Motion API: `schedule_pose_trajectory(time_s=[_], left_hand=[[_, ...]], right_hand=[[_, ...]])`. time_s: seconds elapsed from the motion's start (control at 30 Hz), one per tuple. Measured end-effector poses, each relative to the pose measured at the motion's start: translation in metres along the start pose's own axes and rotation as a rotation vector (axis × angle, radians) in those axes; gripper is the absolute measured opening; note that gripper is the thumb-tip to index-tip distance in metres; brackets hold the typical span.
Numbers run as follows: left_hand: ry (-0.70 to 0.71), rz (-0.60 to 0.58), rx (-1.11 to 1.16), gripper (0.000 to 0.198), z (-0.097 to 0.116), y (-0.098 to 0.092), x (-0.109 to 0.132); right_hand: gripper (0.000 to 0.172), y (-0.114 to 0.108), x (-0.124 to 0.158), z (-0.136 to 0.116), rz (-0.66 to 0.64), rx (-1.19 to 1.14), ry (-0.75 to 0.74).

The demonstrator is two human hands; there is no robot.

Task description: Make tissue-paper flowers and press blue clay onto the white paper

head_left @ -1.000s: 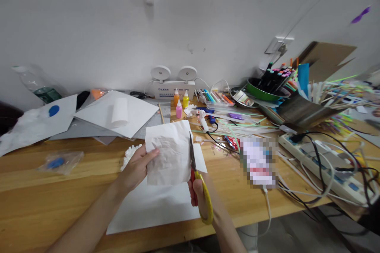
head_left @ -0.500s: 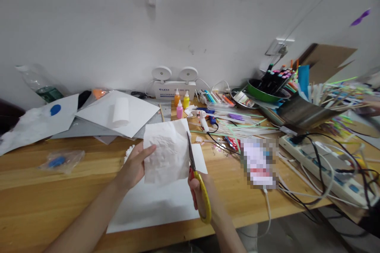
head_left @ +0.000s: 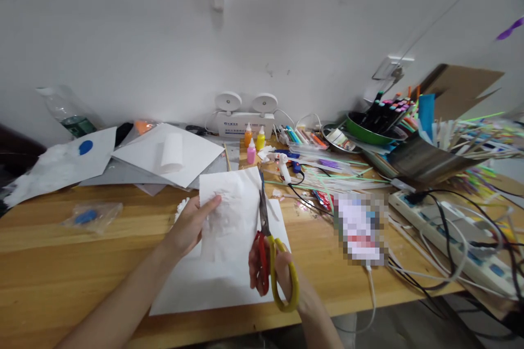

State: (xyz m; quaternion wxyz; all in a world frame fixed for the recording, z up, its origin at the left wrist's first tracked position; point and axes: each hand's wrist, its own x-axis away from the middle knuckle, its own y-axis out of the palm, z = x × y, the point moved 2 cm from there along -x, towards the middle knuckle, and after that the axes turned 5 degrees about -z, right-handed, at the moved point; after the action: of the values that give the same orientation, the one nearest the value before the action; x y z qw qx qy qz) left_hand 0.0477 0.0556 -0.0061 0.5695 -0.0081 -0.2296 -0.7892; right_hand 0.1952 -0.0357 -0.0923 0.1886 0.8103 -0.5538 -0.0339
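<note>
My left hand (head_left: 189, 227) pinches the left edge of a crumpled white tissue sheet (head_left: 229, 212) and holds it upright over a flat white paper sheet (head_left: 213, 283) on the wooden table (head_left: 61, 262). My right hand (head_left: 275, 274) grips scissors (head_left: 268, 248) with red and yellow handles. The handles are spread apart and the blades point up along the tissue's right edge. A small white crumpled wad (head_left: 182, 207) lies just behind my left hand.
White sheets and a paper roll (head_left: 172, 154) lie at the back left, near a plastic bottle (head_left: 67, 114). Small paint bottles (head_left: 254, 142), a glue gun (head_left: 283, 166), straws, a bowl of markers (head_left: 376, 120), a phone (head_left: 360, 223) and a power strip (head_left: 450, 229) with cables crowd the right.
The scissors' handles have spread open and the blades have moved up along the tissue's right edge. My left hand has lowered the tissue a little. The view has shifted slightly.
</note>
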Motion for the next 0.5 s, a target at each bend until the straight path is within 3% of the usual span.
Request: schedule_pose_trajectory(time_s=[0.13,0.5], left_hand=[[-0.004,-0.025,-0.022,0.022,0.001,0.0,0.0],[-0.063,-0.147,-0.051,0.028,-0.004,-0.002,0.002]], right_hand=[[0.074,-0.005,0.0,-0.002,0.064,0.112,-0.13],[0.063,0.003,0.013,-0.033,0.1,0.348,-0.132]])
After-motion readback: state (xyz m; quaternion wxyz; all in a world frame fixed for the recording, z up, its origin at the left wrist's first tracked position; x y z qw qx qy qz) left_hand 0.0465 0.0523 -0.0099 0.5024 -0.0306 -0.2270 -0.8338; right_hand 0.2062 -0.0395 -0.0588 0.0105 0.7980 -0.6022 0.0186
